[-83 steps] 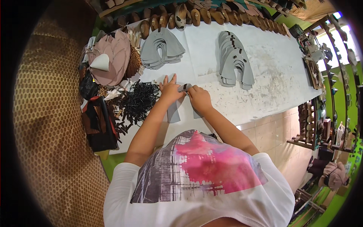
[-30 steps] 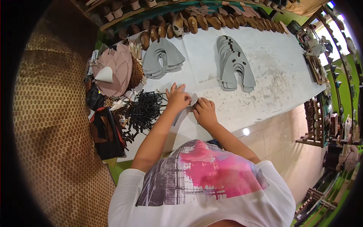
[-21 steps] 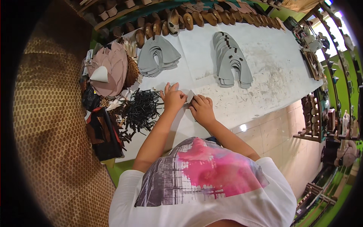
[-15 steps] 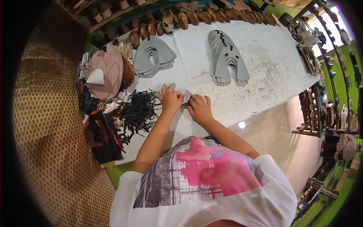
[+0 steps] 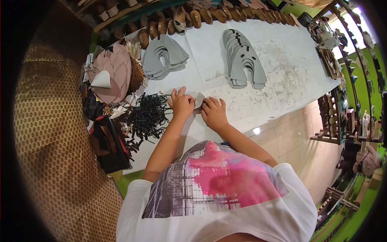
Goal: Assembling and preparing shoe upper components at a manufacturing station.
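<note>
Over the white-covered work table, a grey shoe-upper piece [image 5: 198,100] is held between my two hands. My left hand [image 5: 182,104] is closed on its left edge, thumb and forefinger together, other fingers raised. My right hand [image 5: 213,113] pinches the right side, its fingers bent over the edge. Most of the piece lies hidden under my fingers. Farther off sits a fanned stack of grey horseshoe-shaped upper pieces [image 5: 150,63]. A second stack [image 5: 234,52] to the right carries small dark strips on its top. A heap of black beaded-looking strips [image 5: 149,115] lies just left of my left hand.
Brown wooden shoe lasts [image 5: 217,15] line the table's far edge. At left are pinkish-brown cut pieces [image 5: 117,66] and a dark bag [image 5: 109,149]. The table top [image 5: 282,80] bears grey smudges and scraps. Racks of shoes [image 5: 332,117] stand right, beyond the tiled floor [image 5: 286,139].
My hands stay nearly in place, still on the grey piece. It now shows slightly more between my fingers. The view has shifted a little.
</note>
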The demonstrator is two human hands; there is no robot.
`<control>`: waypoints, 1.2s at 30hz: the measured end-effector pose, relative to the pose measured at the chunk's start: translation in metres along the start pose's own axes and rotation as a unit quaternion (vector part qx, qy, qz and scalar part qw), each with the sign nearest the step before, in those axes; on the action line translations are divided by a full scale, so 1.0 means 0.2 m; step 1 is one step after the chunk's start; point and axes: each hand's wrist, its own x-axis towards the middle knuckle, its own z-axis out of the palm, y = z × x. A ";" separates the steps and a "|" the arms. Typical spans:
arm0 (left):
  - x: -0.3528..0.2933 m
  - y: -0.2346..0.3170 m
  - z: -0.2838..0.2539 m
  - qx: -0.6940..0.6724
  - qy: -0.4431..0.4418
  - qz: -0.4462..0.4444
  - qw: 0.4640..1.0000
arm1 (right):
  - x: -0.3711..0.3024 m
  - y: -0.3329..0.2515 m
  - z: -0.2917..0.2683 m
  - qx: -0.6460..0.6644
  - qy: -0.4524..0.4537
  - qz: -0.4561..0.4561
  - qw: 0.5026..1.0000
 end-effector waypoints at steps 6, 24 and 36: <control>0.02 0.00 -0.04 0.017 -0.038 0.015 0.999 | 0.00 -0.01 0.00 -0.040 -0.024 0.001 0.999; 0.03 -0.02 -0.06 0.016 -0.006 0.003 1.000 | 0.02 -0.03 -0.02 -0.032 -0.028 -0.001 0.999; 0.04 0.01 -0.04 0.027 -0.024 -0.006 0.999 | 0.02 -0.03 -0.01 -0.024 -0.008 0.000 1.000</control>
